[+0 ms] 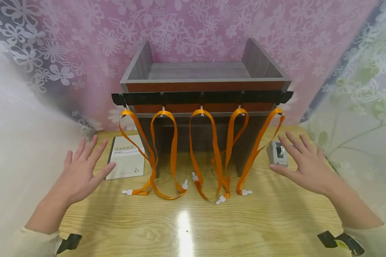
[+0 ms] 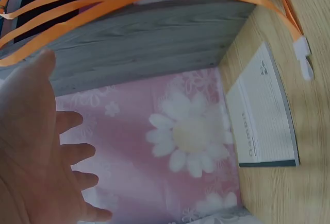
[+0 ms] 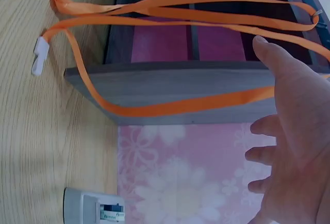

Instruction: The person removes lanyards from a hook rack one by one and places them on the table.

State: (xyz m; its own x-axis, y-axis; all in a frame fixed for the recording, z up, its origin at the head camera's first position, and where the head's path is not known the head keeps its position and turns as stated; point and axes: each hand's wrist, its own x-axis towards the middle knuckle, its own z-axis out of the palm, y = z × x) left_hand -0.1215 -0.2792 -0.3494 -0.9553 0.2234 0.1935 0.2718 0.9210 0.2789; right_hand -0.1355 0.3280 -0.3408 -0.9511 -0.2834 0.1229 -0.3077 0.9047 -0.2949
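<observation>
Several orange lanyards (image 1: 174,142) hang by their loops from hooks on a black rail (image 1: 183,97), their white plastic clips (image 1: 184,184) lying on the table. My left hand (image 1: 82,175) is held out with its fingers spread, left of a Gambit notebook (image 1: 128,162); nothing is in it. On the other side my right hand (image 1: 308,169) is spread the same way beside a grey tape dispenser (image 1: 272,153), empty too. In the right wrist view, the right thumb overlaps the nearest lanyard (image 3: 191,110). The left wrist view shows the left palm (image 2: 26,147) facing the shelf side.
Behind the lanyards stands a grey wood-grain shelf unit (image 1: 267,60) with a reddish-brown front board (image 1: 206,86). The table (image 1: 141,228) has a light wood surface. Flower-patterned cloth (image 1: 193,21) covers the back and sides.
</observation>
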